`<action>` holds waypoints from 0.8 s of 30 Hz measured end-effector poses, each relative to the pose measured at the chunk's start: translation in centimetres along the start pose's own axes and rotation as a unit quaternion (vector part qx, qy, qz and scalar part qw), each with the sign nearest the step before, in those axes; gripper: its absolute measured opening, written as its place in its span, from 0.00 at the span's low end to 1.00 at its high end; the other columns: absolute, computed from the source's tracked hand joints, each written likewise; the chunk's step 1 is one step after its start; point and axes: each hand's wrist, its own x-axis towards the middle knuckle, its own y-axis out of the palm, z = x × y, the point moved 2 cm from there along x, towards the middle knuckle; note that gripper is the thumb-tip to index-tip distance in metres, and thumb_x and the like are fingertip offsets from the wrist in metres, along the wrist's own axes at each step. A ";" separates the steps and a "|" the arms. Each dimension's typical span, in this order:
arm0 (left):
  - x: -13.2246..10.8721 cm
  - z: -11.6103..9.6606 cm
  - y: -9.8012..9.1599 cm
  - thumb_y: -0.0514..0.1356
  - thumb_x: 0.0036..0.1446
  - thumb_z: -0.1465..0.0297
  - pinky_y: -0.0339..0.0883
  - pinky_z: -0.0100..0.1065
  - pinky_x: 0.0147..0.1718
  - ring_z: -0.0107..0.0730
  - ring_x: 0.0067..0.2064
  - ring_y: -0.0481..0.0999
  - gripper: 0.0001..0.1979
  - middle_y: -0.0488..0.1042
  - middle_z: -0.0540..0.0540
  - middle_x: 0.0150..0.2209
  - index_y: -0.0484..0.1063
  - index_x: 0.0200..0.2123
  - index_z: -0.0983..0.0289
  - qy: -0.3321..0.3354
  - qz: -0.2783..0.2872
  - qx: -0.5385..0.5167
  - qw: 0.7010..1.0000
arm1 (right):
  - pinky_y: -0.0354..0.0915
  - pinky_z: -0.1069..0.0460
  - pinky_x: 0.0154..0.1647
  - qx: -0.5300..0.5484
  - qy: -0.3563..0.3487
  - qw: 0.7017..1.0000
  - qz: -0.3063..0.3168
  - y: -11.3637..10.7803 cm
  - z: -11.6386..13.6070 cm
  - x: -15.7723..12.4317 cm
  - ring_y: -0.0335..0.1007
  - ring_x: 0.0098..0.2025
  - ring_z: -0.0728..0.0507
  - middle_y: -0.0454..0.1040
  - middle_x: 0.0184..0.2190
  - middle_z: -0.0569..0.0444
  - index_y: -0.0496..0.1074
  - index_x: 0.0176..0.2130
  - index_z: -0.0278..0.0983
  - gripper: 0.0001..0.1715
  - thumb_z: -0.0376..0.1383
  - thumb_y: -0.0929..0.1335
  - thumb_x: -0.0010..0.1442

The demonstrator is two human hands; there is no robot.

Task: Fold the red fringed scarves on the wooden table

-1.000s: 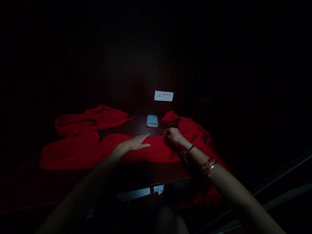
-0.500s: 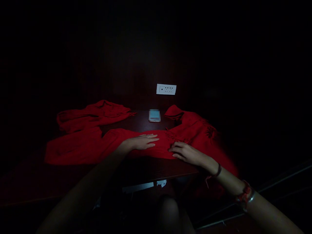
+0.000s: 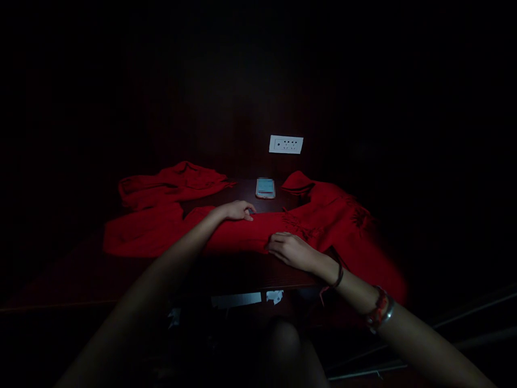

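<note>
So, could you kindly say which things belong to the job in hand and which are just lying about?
In hand:
red cloth; left hand at its far edge, right hand at its near edge

Just there:
phone on the table
wall socket panel

both hands point(image 3: 293, 251) forward, loosely bent

My left forearm point(image 3: 157, 280) and right forearm point(image 3: 428, 340) are cut off by the bottom edge. My right hand point(image 3: 291, 250) covers some red cloth point(image 3: 242, 234). The phone point(image 3: 265, 187) screen is too blurred to read; darkness hides most beneath the worktop point(image 3: 250, 276).
</note>
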 end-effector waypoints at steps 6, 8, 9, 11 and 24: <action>1.9 0.4 -0.6 0.52 0.49 0.73 0.58 0.24 0.29 0.27 0.31 0.68 0.07 0.72 0.52 0.29 0.69 0.31 0.67 0.011 -0.030 0.035 0.999 | 0.56 0.54 0.36 0.099 -0.062 0.993 0.013 -0.4 -0.6 -0.8 0.59 0.33 0.49 0.65 0.27 0.53 0.68 0.30 0.35 0.14 0.33 0.56 0.59; 2.0 0.0 0.2 0.51 0.50 0.74 0.58 0.25 0.31 0.28 0.32 0.69 0.08 0.72 0.52 0.31 0.69 0.32 0.66 0.031 -0.059 0.064 0.996 | 0.56 0.54 0.36 0.106 -0.062 0.992 0.022 -0.7 -0.5 -0.9 0.59 0.32 0.49 0.64 0.27 0.53 0.68 0.29 0.35 0.14 0.33 0.56 0.59; 1.9 -0.3 0.5 0.51 0.51 0.73 0.58 0.26 0.32 0.28 0.33 0.69 0.08 0.72 0.53 0.32 0.69 0.33 0.65 0.045 -0.072 0.075 0.994 | 0.56 0.54 0.36 0.109 -0.061 0.992 0.029 -0.9 -0.5 -1.0 0.59 0.32 0.49 0.64 0.27 0.53 0.68 0.30 0.35 0.14 0.34 0.56 0.59; 1.3 -0.8 0.8 0.50 0.53 0.70 0.58 0.28 0.35 0.30 0.36 0.68 0.09 0.71 0.54 0.35 0.68 0.36 0.64 0.082 -0.095 0.090 0.988 | 0.56 0.54 0.37 0.115 -0.064 0.990 0.051 -1.6 -0.6 -0.9 0.59 0.33 0.49 0.65 0.28 0.53 0.68 0.30 0.35 0.14 0.34 0.57 0.59; -0.9 -0.1 0.4 0.55 0.50 0.74 0.58 0.24 0.35 0.27 0.35 0.69 0.07 0.72 0.50 0.33 0.69 0.33 0.63 0.093 -0.030 0.067 0.993 | 0.55 0.53 0.36 -0.008 -0.008 0.999 -0.030 1.1 2.4 0.4 0.57 0.32 0.48 0.63 0.29 0.52 0.68 0.32 0.35 0.12 0.32 0.57 0.58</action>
